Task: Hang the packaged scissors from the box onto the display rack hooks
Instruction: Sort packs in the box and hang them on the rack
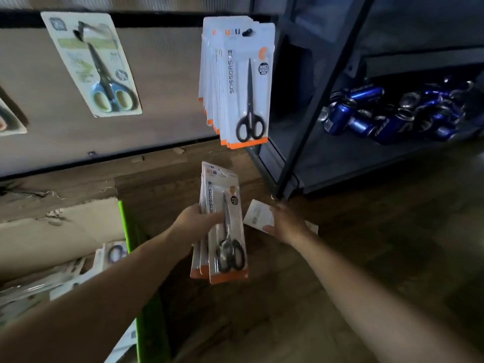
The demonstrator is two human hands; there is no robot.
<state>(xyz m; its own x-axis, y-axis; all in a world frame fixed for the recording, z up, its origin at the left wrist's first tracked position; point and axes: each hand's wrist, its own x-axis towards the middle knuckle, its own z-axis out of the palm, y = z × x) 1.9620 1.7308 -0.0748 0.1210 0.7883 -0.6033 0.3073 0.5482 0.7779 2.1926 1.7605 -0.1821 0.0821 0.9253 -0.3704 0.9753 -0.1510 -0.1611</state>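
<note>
My left hand (196, 220) grips a small stack of packaged black-handled scissors (222, 226) with white cards and orange bottom strips, held upright in the middle of the view. My right hand (285, 224) holds a white package (258, 214) seen from its back, just right of the stack. Above them, several identical scissor packs (235, 82) hang on a display hook (246, 32). The cardboard box (78, 231) with a green edge lies at the lower left, more packs (73, 271) inside it.
A blue-handled scissors pack (91, 64) hangs on the panel at upper left. A dark metal shelf frame (314, 106) stands at right, with a pile of blue cans (387, 113) on its low shelf. Wooden floor lies below.
</note>
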